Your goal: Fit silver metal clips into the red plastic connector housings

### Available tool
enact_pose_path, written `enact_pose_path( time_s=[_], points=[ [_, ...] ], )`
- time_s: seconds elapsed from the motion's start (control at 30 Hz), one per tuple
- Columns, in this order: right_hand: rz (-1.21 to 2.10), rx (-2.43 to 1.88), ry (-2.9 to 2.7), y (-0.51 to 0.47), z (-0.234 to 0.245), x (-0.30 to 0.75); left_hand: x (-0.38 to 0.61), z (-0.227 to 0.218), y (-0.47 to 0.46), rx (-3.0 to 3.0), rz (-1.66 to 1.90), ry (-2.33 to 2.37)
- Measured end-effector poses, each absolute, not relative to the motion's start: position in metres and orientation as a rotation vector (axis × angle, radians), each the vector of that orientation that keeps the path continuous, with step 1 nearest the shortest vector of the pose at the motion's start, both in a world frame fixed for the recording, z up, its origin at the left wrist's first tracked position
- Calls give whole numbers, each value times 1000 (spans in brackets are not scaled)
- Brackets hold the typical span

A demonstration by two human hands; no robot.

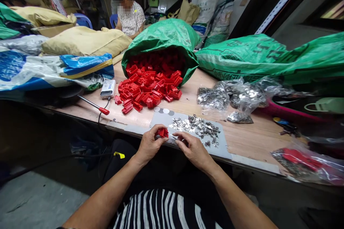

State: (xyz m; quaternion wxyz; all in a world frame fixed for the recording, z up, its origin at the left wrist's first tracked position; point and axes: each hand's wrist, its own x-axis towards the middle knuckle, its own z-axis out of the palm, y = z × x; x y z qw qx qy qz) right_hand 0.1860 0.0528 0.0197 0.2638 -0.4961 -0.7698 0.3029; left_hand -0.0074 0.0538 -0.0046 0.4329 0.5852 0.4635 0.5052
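Note:
My left hand (151, 144) grips a small red plastic housing (163, 133) between thumb and fingers, just above the table's front edge. Close on its right, my right hand (192, 149) pinches a small, thin metal piece (174, 137) whose tip points at the housing. From this view I cannot tell whether the two touch. Beyond my hands, small loose metal parts (199, 126) lie spread on a grey mat (224, 143). Farther back, a heap of similar red plastic housings (150, 87) spills out of a green sack (166, 30).
Plastic bags of metal parts (242, 96) and another green sack (242, 57) lie to the right. A white device (108, 88) with a cable and a red-tipped metal rod (94, 105) are on the left. Another person (130, 16) sits across the table.

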Motion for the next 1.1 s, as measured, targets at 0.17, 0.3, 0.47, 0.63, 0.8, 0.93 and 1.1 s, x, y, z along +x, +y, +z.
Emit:
enact_pose_path(
  time_s=[0.17,0.3,0.47,0.63,0.8,0.93,1.1],
  points=[
    [726,-1359,-2118,55,18,184,-8,-8,57,1541,1205,1165],
    [681,-1339,-2156,60,17,183,-8,-9,59,1665,1210,1166],
    [711,-1333,-2214,63,17,182,-8,-8,61,1664,1200,1177],
    [686,-1356,-2257,64,20,180,-9,-9,62,1702,1182,1163],
    [641,-1410,-2296,64,19,178,-10,-10,63,1754,1123,1190],
    [608,-1485,-2341,64,22,175,-10,-10,64,1774,1083,1219],
    [450,-1656,-2443,59,33,160,-9,-11,64,1806,1068,1244]
  ],
)
